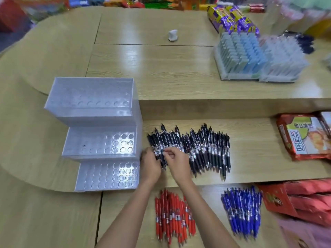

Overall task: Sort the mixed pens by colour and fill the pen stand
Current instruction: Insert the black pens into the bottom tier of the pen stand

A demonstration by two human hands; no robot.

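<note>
A clear three-tier pen stand (100, 138) with rows of round holes stands at the left, with no pens in it. To its right lies a wide pile of black pens (198, 149). My left hand (149, 165) grips a bunch of black pens at the pile's left end. My right hand (177, 161) pinches black pens right beside it. Nearer to me lie a pile of red pens (173, 215) and a pile of blue pens (241, 210), both apart from my hands.
Red snack packets (302, 138) lie at the right, and a red carton (295, 201) sits below them. On the raised back counter stand trays of blue-capped items (254, 56), purple packets (231, 18) and a small white object (173, 35).
</note>
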